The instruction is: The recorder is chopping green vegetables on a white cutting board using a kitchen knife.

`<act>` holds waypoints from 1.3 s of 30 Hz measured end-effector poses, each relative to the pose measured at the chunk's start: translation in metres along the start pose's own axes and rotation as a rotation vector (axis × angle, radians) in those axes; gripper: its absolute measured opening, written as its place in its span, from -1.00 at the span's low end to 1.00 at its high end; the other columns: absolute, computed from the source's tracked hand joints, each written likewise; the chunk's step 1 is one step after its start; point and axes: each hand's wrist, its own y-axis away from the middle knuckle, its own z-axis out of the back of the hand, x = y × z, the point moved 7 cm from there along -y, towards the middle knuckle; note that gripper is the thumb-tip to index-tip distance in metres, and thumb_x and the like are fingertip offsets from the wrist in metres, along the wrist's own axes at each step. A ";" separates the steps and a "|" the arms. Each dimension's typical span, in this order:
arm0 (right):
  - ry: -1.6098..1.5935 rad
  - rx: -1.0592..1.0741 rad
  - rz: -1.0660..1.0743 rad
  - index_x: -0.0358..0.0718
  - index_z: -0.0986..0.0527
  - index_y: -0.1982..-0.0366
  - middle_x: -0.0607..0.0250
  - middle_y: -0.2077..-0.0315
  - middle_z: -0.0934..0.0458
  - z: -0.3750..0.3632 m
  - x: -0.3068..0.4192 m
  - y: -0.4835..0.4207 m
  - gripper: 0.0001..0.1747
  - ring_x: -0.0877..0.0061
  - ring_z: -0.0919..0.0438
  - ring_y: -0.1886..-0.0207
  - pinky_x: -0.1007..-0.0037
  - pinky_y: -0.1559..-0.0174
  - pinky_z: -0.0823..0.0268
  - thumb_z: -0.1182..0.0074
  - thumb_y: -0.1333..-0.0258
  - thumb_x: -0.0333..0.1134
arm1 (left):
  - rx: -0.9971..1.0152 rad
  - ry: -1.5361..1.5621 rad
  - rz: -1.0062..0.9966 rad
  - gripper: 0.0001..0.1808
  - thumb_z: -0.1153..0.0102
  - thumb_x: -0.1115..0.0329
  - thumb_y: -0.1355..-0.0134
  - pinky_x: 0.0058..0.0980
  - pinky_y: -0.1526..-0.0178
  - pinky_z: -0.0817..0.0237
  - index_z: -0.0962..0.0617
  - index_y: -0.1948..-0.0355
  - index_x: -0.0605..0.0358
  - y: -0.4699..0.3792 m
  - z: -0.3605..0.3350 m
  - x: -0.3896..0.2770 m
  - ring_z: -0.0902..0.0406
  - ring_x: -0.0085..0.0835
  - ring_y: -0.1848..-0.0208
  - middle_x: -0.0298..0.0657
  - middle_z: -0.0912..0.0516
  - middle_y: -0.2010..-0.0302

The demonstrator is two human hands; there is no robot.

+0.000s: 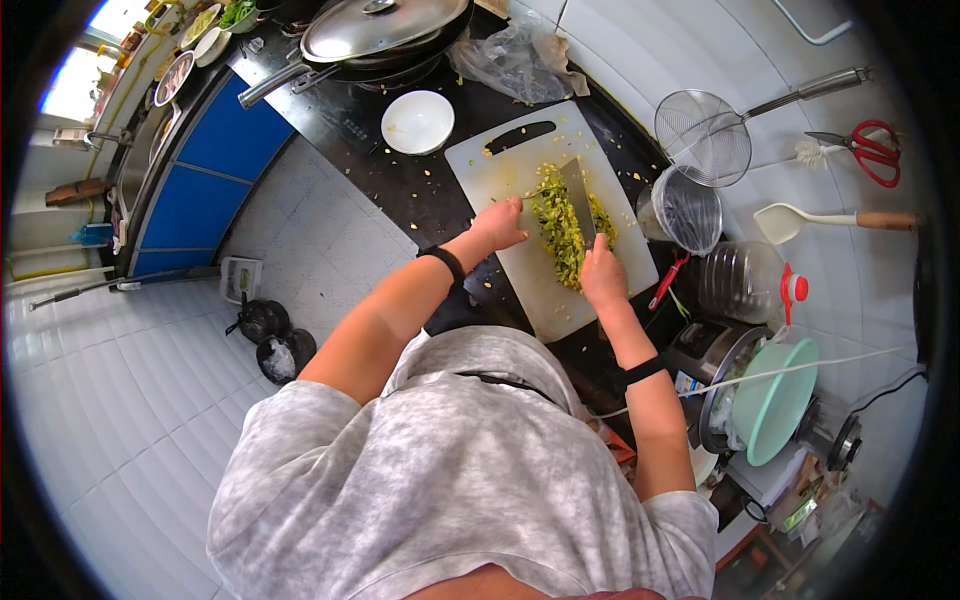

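Observation:
A white plastic cutting board (540, 311) with a handle slot lies at a slant on the dark counter. On it is a long pile of finely chopped green and yellow vegetable (556, 225). My right hand (604, 274) grips the handle of a kitchen knife (577, 196), whose broad metal blade stands in the pile. At the board's left edge, my left hand (504, 223) pinches a thin dark green strand that reaches toward the pile. A white bowl (418, 122) sits left of the board's top end. Small yellow bits are scattered on the board and counter.
A lidded wok (382, 30) and a crumpled plastic bag (517, 60) stand beyond the board. To the right are a film-covered container (686, 210), a red-handled peeler (667, 281), a plastic jug (739, 281) and a green basin (776, 401). A strainer (703, 137) hangs on the wall.

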 end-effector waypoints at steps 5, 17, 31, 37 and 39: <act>0.097 0.080 -0.070 -0.45 -0.15 -0.06 -0.16 0.51 -0.56 -0.023 -0.008 -0.007 -0.53 0.01 -0.57 0.43 0.05 0.39 -0.41 0.11 -0.13 -0.42 | 0.111 -0.315 -0.061 -0.10 -0.28 -0.29 0.12 -0.27 -0.06 -0.36 -0.39 -0.01 0.27 -0.004 -0.007 -0.032 -0.49 -0.09 -0.04 0.00 -0.52 0.01; 0.055 -0.029 0.237 -0.42 -0.24 0.12 -0.22 0.48 -0.55 0.025 -0.018 -0.051 -0.70 -0.07 -0.55 0.37 0.00 0.32 -0.40 0.16 -0.11 -0.43 | 0.153 -0.382 -0.042 -0.15 -0.42 -0.14 0.17 -0.27 -0.02 -0.39 -0.40 0.00 0.24 -0.015 -0.020 -0.023 -0.50 -0.08 -0.01 0.00 -0.49 0.02; 0.130 0.085 0.056 -0.45 -0.19 0.01 -0.15 0.52 -0.56 0.021 -0.006 -0.050 -0.59 0.02 -0.58 0.43 0.09 0.40 -0.42 0.11 -0.09 -0.48 | 0.101 -0.395 -0.017 -0.21 -0.47 -0.06 0.19 -0.29 0.03 -0.42 -0.41 0.04 0.20 -0.013 -0.020 -0.020 -0.54 -0.12 0.06 -0.02 -0.52 0.11; -0.023 0.102 -0.202 -0.49 -0.15 0.00 -0.22 0.44 -0.56 -0.024 0.002 -0.016 -0.59 -0.01 -0.58 0.35 0.07 0.31 -0.42 0.17 -0.15 -0.44 | 0.072 -0.382 -0.007 -0.22 -0.48 -0.03 0.20 -0.29 0.03 -0.41 -0.42 0.05 0.19 -0.012 -0.021 -0.023 -0.53 -0.12 0.05 -0.03 -0.52 0.11; 0.006 0.034 -0.118 -0.51 -0.14 -0.03 -0.20 0.46 -0.56 -0.024 -0.002 -0.018 -0.56 -0.01 -0.58 0.36 0.07 0.33 -0.42 0.17 -0.18 -0.40 | 0.070 -0.387 -0.016 -0.22 -0.49 -0.03 0.21 -0.29 0.03 -0.41 -0.42 0.05 0.19 -0.009 -0.026 -0.021 -0.53 -0.12 0.05 -0.03 -0.52 0.12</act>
